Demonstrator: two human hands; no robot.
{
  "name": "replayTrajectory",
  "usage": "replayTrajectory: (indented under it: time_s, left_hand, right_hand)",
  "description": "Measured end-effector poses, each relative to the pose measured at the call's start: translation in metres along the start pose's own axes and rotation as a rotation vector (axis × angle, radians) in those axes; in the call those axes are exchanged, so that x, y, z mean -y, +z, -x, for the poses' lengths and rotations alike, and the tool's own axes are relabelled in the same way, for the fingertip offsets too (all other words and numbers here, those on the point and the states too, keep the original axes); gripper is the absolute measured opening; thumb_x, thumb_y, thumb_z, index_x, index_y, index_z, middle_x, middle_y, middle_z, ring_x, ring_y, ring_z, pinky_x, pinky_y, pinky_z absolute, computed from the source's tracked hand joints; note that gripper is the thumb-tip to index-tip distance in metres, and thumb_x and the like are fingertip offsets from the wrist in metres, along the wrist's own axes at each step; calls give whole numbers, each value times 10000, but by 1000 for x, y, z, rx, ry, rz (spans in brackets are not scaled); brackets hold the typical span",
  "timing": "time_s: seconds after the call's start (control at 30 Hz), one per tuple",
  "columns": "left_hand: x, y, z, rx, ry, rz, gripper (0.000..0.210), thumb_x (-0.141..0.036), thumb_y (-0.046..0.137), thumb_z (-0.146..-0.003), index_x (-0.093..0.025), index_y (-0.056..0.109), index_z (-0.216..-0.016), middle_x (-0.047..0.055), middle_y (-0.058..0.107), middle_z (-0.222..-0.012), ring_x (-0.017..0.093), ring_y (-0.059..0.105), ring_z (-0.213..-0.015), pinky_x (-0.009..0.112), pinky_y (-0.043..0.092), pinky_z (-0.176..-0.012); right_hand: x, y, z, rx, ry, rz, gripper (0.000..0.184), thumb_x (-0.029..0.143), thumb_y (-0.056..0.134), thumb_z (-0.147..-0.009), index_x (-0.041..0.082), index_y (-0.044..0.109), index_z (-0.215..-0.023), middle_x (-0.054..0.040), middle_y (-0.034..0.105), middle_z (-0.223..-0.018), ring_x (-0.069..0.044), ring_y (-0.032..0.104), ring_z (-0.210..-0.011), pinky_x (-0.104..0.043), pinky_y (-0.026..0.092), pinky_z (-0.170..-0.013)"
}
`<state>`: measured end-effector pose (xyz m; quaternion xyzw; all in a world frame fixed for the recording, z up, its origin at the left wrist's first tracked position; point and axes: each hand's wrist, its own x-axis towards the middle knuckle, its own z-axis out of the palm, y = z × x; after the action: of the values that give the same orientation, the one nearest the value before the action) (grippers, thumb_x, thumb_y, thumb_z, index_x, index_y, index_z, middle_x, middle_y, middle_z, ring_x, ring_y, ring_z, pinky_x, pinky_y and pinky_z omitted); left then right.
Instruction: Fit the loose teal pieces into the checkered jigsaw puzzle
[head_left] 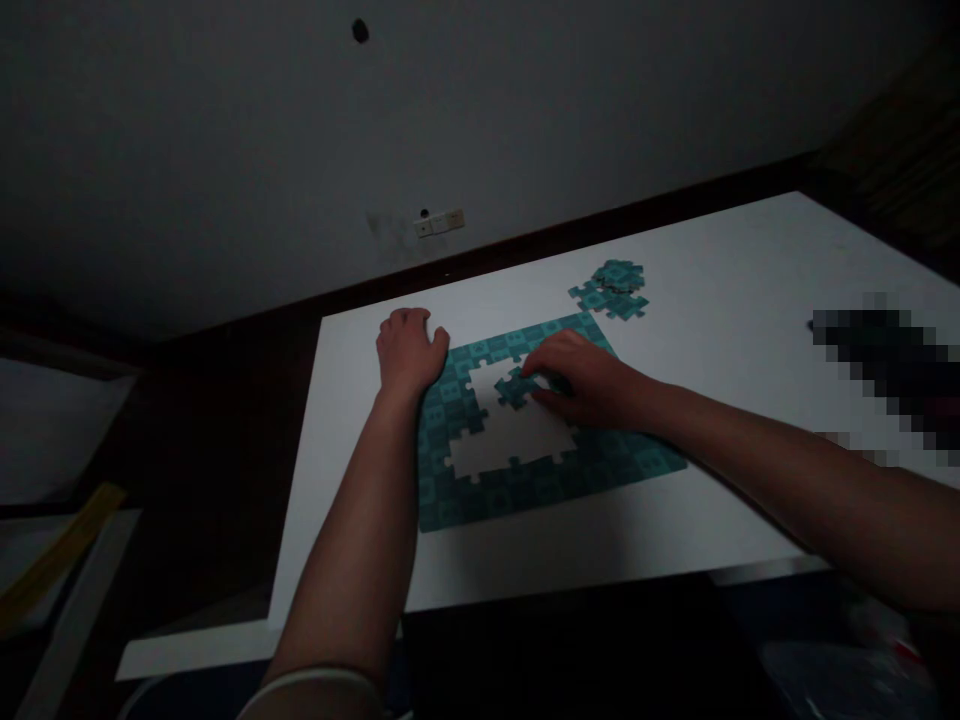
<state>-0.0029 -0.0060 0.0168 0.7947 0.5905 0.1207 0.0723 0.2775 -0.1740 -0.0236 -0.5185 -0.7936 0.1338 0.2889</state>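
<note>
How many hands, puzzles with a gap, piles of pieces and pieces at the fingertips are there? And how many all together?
Hands: 2 (left hand, right hand)
Puzzle with a gap: 1
Pile: 1
Piece at the right fingertips: 1
Total: 5, with the pile as one; its pieces overlap too much to count.

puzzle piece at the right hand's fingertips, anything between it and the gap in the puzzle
Nothing visible: the right hand has the piece over the gap. The left hand rests by the far left corner of the puzzle, off the gap.
</note>
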Motion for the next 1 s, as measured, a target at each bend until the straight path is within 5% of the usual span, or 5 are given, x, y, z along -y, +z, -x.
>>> replayTrajectory:
  time_s: [0.23,0.43,0.73,1.0]
  left_hand:
    - [-1,-1,0,16,-8,-13,385,-316,739,-1211,-276,802,-1589,190,741,-1777,462,643,-1691,592,537,-1455]
    - [-2,-1,0,9,-17,6,380,-305,751,-1203,-278,808,-1578,198,733,-1772,475,643,-1694,608,538,-1463]
    - [-2,-1,1,10,-14,-1,378,-320,739,-1213,-275,798,-1584,203,729,-1779,466,639,-1700,603,531,-1455]
    - [-1,-2,-1,25,-9,-25,389,-311,756,-1228,-250,802,-1610,214,733,-1778,480,653,-1699,615,557,-1456]
  right_hand:
    - [3,-2,0,0,12,11,265,225,812,-1048,352,896,-1266,-98,942,-1265,-415,852,-1302,-637,695,-1144]
    - [13,-5,0,-7,2,64,385,326,941,-1019,357,907,-1401,-122,946,-1497,-472,830,-1407,-676,671,-1192]
    - [9,-1,-3,39,-63,4,201,241,913,-1032,376,946,-1176,-69,969,-1460,-411,850,-1380,-664,688,-1198]
    - [3,4,3,-9,-84,9,402,259,960,-994,320,920,-1390,-130,950,-1497,-447,833,-1402,-676,705,-1175]
